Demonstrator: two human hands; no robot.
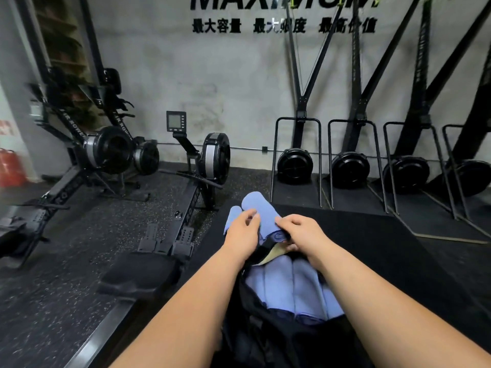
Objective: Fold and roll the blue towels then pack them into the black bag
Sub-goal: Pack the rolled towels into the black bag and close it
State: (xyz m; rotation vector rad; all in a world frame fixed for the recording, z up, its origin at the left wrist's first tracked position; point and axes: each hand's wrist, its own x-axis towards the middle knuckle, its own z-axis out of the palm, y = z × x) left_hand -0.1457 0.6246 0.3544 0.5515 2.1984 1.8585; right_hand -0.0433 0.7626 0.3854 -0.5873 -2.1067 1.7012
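Several blue towels are already rolled and packed side by side in the black bag, which is set at the near edge of a black mat. Two or three more rolls are left just beyond its far rim; one is gripped by the left hand, while the rim is pinched by the right hand. Packing is judged well past halfway. "MAXIMUM", cropped at the top, is read on the wall above Chinese characters.

rolled blue towels lie side by side in the open black bag, just behind both hands. two more blue rolls lie under and beyond the left hand.
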